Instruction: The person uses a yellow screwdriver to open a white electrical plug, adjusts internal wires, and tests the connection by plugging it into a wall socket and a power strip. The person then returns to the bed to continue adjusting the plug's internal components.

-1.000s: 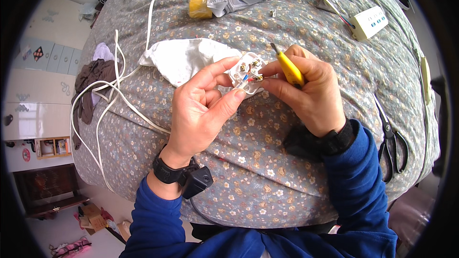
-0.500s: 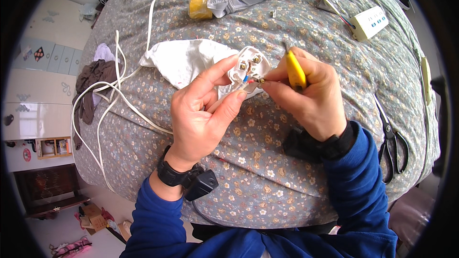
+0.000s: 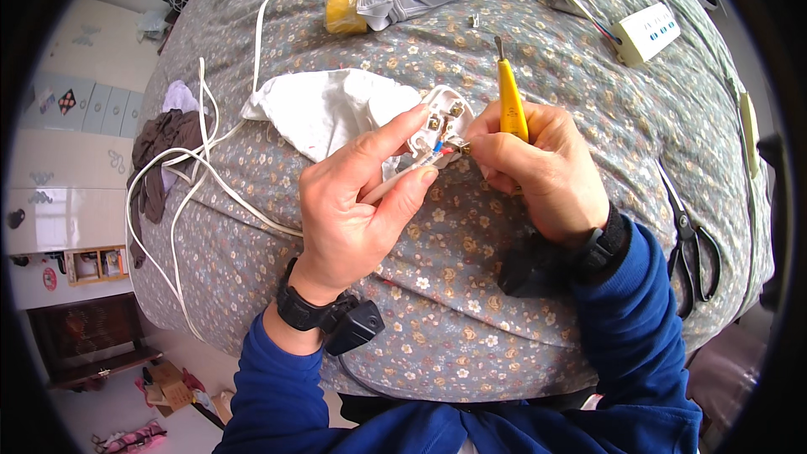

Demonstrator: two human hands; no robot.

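Two hands engaged at mid-frame over the flowered cloth (image 3: 471, 303). Far left: loose white cable (image 3: 181, 202) looped off the edge; limp, light, prone to snagging. Next, crumpled white rag (image 3: 324, 109) lying on the cloth, just behind the left hand. Left hand (image 3: 353, 202): thumb and forefinger pinched on the opened white plug body (image 3: 441, 122), held raised above the cloth with terminals facing up, remaining fingers curled beneath. Judged light, rigid, smooth-skinned moulded plastic; likely to twist in the grip under tool pressure. Grip by the outer rim and side walls, never across the brass terminals or the thin inner ribs, which are probably brittle. Red and blue conductors (image 3: 439, 151) entering at the lower edge of the plug body: thin, springy, with bare strands easily frayed; hold on the insulation close behind the stripped end. Right hand (image 3: 542, 168): thumb and forefinger tips pressed together on a conductor end right at the plug body, other fingers closed round the yellow screwdriver (image 3: 510, 101), shaft pointing up and away, tip idle. Screwdriver handle judged stiff and slick; keep parked in the palm. Far right: black-handled scissors (image 3: 691, 244) lying flat on the cloth, well apart from both hands.
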